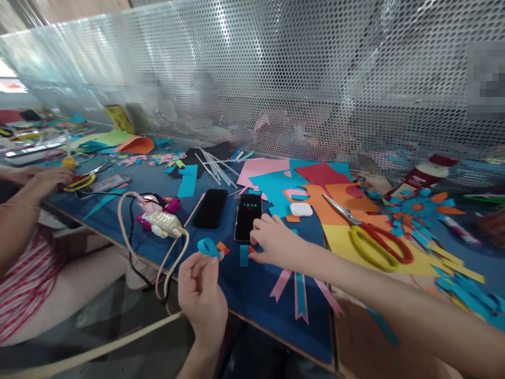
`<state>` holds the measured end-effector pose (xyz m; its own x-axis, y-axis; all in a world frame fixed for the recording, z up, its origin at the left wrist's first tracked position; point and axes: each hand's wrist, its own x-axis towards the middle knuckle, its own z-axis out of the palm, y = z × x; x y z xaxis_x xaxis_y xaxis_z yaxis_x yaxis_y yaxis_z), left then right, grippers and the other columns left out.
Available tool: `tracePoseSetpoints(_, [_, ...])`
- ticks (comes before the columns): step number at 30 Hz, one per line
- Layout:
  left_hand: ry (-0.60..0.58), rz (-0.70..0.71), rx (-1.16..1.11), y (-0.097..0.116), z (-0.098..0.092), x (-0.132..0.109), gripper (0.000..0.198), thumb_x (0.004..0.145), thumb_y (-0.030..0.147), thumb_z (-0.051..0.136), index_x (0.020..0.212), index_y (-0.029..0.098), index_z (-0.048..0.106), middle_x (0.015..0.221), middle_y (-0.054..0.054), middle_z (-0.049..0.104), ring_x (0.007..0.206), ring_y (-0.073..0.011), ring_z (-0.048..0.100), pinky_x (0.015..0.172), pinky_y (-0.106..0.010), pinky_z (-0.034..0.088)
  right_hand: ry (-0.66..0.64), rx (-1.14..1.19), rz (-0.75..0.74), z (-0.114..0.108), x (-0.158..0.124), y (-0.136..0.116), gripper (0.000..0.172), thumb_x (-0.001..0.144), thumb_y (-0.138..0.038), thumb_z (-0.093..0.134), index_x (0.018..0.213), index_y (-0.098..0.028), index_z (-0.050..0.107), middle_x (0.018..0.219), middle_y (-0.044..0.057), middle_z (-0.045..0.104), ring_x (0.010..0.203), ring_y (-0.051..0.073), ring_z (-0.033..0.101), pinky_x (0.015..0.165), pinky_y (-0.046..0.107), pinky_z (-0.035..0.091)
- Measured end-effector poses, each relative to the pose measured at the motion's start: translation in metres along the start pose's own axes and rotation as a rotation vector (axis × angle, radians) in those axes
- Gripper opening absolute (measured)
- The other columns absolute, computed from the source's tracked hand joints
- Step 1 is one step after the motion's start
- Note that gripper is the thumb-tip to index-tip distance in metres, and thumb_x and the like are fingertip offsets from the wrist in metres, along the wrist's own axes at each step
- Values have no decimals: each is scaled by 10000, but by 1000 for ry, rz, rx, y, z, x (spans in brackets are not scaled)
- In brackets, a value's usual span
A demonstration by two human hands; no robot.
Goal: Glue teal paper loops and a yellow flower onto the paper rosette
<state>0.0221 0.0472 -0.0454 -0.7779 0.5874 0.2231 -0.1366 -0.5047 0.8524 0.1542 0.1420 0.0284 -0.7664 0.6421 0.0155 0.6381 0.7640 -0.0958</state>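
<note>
My left hand, raised at the table's front edge, pinches a curled blue paper strip between thumb and fingertips. A small orange paper piece shows at the end of the loop. My right hand reaches in from the right, its fingers curled over the lower right of a phone with a lit clock. Thumb and forefinger close around a tiny orange scrap. Beside it lies a short blue paper strip. Pink and blue ribbon-shaped strips spread below my right wrist.
Scissors lie on orange and yellow paper. A dark phone, white earbud case, power strip with cords, paper flower and bottle surround the work. Another person's hands are at left. A perforated metal panel stands behind.
</note>
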Motion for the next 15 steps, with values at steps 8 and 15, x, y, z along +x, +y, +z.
tracePoseSetpoints(8, [-53, -186, -14, 3, 2, 4, 207, 779, 246, 721, 958, 192, 632, 767, 31, 660, 744, -76, 636, 734, -168, 491, -5, 23, 61, 9, -12, 6, 112, 757, -273, 649, 768, -163, 668, 846, 68, 585, 869, 230, 468, 706, 345, 269])
tracePoseSetpoints(15, [-39, -183, -46, 4, 5, 4, 207, 759, 240, 736, 940, 187, 650, 733, 36, 645, 735, -75, 624, 752, -178, 483, 118, 208, 59, -12, -3, -11, 84, 788, -250, 634, 821, -181, 667, 868, 33, 597, 878, 197, 468, 754, 323, 267])
